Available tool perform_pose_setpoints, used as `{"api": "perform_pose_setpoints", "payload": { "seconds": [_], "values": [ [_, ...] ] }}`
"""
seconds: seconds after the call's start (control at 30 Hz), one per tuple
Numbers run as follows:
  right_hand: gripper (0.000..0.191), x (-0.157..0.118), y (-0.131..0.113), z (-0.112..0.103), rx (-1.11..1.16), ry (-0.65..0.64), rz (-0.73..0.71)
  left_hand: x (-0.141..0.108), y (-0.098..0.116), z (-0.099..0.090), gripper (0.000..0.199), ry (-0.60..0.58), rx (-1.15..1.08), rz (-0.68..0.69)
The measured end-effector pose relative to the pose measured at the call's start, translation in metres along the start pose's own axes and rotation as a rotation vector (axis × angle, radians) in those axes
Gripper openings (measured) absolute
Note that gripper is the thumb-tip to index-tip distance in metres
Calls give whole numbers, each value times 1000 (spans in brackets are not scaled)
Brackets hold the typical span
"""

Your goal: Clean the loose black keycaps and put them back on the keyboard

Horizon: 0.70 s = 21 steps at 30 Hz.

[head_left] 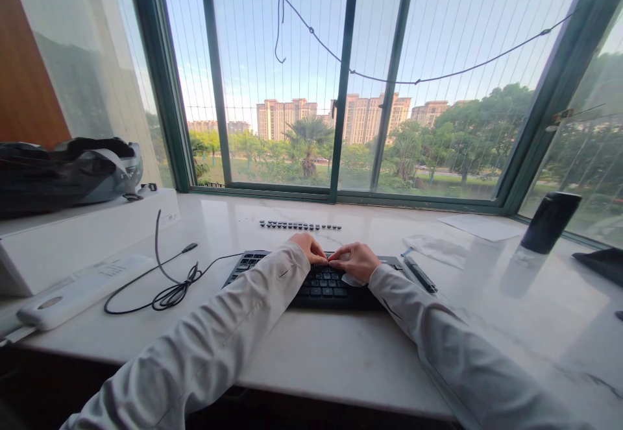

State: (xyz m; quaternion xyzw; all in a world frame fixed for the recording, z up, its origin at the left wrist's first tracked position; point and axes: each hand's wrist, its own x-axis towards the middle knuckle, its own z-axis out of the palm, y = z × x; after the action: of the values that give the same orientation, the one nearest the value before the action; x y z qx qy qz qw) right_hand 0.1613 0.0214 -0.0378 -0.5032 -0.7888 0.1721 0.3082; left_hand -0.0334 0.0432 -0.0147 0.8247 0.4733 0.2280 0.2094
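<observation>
A black keyboard (pixel 325 290) lies on the white counter, its middle partly covered by my forearms and hands. Over its upper rows, my left hand (pixel 310 248) is closed in a pinch, fingertips down at the keys. My right hand (pixel 356 262) pinches right beside it, the fingertips of both hands almost meeting. Whatever is between the fingertips is too small to make out. A white crumpled tissue (pixel 353 280) shows under the curled fingers of my right hand. Behind the keyboard, several loose dark keycaps (pixel 299 226) stand in a row.
Right of the keyboard lie a dark pen-like tool (pixel 419 274) and clear crumpled plastic (pixel 435 250). A black phone (pixel 551 222) leans near the window. To the left are a coiled cable (pixel 178 294), a white power strip (pixel 82 290) and a white box (pixel 87 242) under a dark bag (pixel 53 174).
</observation>
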Motion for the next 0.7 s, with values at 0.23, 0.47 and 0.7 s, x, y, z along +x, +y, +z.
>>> {"api": "perform_pose_setpoints", "payload": {
  "seconds": [0.23,0.47,0.7],
  "values": [
    [27,0,-1,-1,-53,-44,28,-2,6,-5,28,-63,91,-15],
    [31,0,-7,-3,-92,-74,76,-2,4,-5,32,-97,1,-31],
    [30,0,-11,0,-233,-21,130,1,-6,-1,42,-124,-161,-54]
  ]
}}
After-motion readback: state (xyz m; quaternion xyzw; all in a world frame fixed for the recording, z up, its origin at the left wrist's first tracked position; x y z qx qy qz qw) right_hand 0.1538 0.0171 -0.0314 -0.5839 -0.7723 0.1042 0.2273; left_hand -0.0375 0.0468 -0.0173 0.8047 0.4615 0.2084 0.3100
